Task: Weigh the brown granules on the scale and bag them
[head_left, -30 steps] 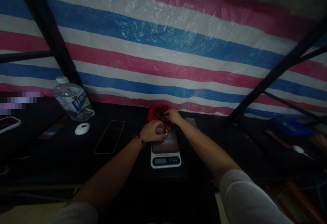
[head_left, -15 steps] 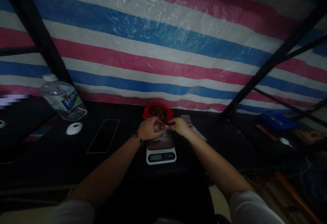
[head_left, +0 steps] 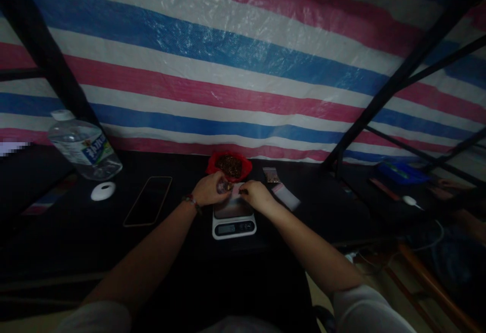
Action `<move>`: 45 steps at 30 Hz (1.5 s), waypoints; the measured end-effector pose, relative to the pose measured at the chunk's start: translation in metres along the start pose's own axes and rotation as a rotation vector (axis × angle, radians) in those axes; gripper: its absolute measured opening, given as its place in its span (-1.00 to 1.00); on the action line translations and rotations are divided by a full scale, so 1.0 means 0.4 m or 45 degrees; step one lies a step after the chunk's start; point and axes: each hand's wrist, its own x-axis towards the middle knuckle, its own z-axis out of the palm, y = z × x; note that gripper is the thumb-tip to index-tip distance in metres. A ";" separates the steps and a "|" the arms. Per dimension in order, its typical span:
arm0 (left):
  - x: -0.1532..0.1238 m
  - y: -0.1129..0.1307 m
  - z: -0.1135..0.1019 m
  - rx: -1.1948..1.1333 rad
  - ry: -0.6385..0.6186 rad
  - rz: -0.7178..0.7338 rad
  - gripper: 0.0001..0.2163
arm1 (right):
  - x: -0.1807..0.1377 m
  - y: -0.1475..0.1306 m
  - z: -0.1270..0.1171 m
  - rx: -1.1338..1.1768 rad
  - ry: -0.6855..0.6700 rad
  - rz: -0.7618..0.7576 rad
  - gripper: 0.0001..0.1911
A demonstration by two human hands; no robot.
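A white kitchen scale (head_left: pixel 234 230) with a small display lies on the black table. Over its far end, my left hand (head_left: pixel 208 190) is closed on a small clear plastic bag (head_left: pixel 223 186), its outline partly covered by the fingers. My right hand (head_left: pixel 258 196) faces it, thumb and fingers pinched on small dark brown bits (head_left: pixel 243 191) too tiny to name. Just behind both hands sits an open red bag (head_left: pixel 245 169), full of brown loose pieces (head_left: pixel 229 164). Right of the scale lie a filled little zip bag (head_left: pixel 271 174) and some flat clear zip bags (head_left: pixel 287 197).
To the left are a phone (head_left: pixel 149 201), a white rounded case (head_left: pixel 103 191) and a large clear bottle (head_left: pixel 85 146). Black metal posts flank the striped sheet (head_left: pixel 228 85) behind the table. At far right, another person's hand is near a blue tray (head_left: pixel 402 172).
My view has shifted slightly, so everything sits a bit further left. The right hand's pinched fingers have turned inward and down beside the bag; the left hand keeps hold of it.
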 end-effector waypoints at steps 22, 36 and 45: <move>-0.001 -0.116 -0.029 -0.338 0.305 -0.103 -0.62 | -0.001 0.041 0.035 0.367 0.275 -0.128 -0.76; 0.018 -0.146 0.002 -0.407 0.068 -0.206 -0.72 | 0.132 0.187 0.075 0.504 -0.026 -0.087 -0.72; 0.030 -0.159 0.018 -0.491 0.056 -0.240 -0.71 | 0.223 0.188 0.099 0.898 0.042 -0.041 -0.64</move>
